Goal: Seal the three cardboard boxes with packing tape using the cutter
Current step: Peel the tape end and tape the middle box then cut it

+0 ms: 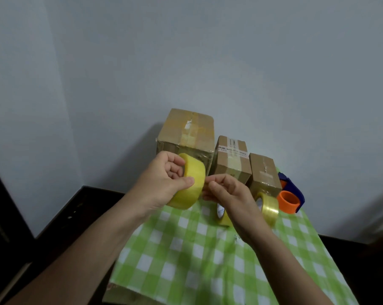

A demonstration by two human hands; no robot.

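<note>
Right hand (228, 192) hides much of one tape roll (225, 220).

Dim even light, soft blur, wide-angle edge distortion

A smooth, translucent yellow plastic tape roll (190, 183) gleams faintly in the left grip (164, 186). Just behind the grip, the large cardboard box (186, 133) shows matt brown board crossed by shiny clear tape strips, its near face wrinkled under glossy film. To the grip's right, the middle box (232, 159) and small box (263, 172) show the same matt board and glossy strips, the middle one with a printed paper label. Farther right, two spare rolls (268, 205) share the yellow gloss beside a cutter (289, 194) of smooth blue and orange plastic. Below the grip, a matt green-and-white checked cloth (197, 249) covers the dark bench (87, 205).
</note>
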